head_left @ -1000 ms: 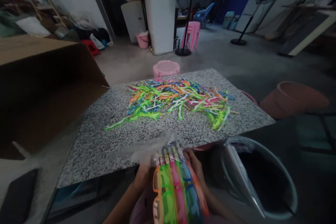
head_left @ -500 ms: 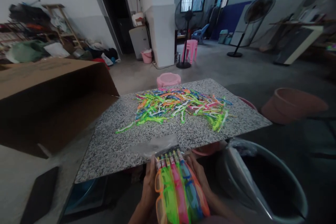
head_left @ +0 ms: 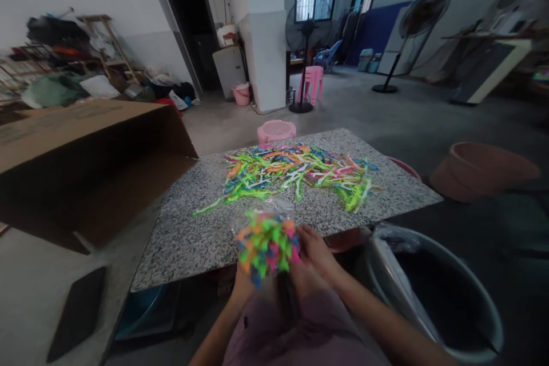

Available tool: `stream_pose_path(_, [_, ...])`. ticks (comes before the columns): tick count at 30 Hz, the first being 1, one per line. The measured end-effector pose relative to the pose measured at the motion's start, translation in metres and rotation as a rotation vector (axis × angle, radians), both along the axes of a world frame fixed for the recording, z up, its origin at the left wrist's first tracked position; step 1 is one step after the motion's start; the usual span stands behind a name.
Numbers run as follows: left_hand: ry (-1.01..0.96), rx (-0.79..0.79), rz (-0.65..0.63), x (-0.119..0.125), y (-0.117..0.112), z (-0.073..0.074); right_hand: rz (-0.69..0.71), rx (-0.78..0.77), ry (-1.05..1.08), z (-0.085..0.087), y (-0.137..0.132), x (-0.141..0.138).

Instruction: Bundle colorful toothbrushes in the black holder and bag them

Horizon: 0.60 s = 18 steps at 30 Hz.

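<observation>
Upright at the table's near edge, between my hands, is a bundle of bright plastic pieces (head_left: 269,243). Its green, orange, pink and blue ends face up at me, blurred by motion. Clear plastic film (head_left: 278,206) shows at its far side. My left hand (head_left: 242,280) presses the bundle's left side, its fingers mostly hidden behind it. My right hand (head_left: 316,249) closes on the right side, fingers bent toward it. Beyond lies a loose pile of similar coloured strips (head_left: 295,171) on the speckled table (head_left: 189,240).
A large open cardboard box (head_left: 94,120) stands at the left. To the right of my legs is a lined bin (head_left: 489,309), with a pinkish tub (head_left: 476,174) farther back. A pink stool (head_left: 277,130) stands behind the table, and floor fans (head_left: 306,68) are beyond.
The bundle has tipped from lying lengthwise toward me to standing on end. Its long glasses-shaped sides no longer show; its coloured ends do. Both hands stay on its sides.
</observation>
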<state>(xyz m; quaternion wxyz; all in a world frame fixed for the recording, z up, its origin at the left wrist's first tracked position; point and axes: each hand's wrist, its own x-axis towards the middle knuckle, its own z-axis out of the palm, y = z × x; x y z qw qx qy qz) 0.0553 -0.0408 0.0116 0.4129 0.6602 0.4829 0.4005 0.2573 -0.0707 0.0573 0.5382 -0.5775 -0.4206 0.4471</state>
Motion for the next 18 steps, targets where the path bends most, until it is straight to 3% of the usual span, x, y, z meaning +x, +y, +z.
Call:
stream_pose_path(4, [0.386,0.008,-0.024,0.006,0.039,0.035,0.156,-0.15,-0.245,0.033,0.053,0.007])
stream_pose_path(8, [0.446,0.052,-0.031,0.011,0.064,0.057,0.121,-0.098,-0.414,0.049,0.084,0.025])
stream_pose_path(13, [0.522,0.078,-0.027,0.019,0.081,0.066,0.003,-0.048,-0.583,0.049,0.101,0.04])
stream_pose_path(18, [0.492,0.059,0.003,0.013,0.08,0.057,-0.106,0.002,-0.711,0.04,0.096,0.049])
